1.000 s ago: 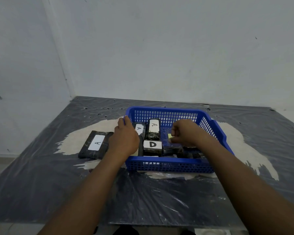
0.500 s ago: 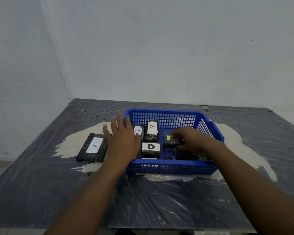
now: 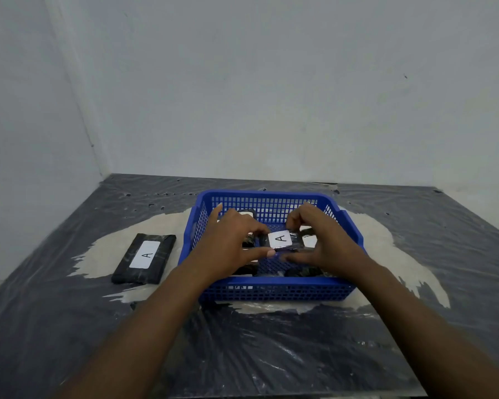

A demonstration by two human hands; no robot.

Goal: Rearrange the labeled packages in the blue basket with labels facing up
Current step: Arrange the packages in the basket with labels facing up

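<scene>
Both forearms reached forward over the desk's near edge; the left hand [image 3: 231, 240] and right hand [image 3: 323, 240] met, fingers [image 3: 296, 223] pinching together.

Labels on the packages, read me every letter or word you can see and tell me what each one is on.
"A": white label on the black package held by both hands over the blue basket.
"A": white label on the black package on the table, left of the basket.
Other white labels in the basket, mostly hidden by the hands: unreadable.

bare room corner, plain walls [image 3: 271, 82], plastic-covered table [image 3: 69, 326]
</scene>
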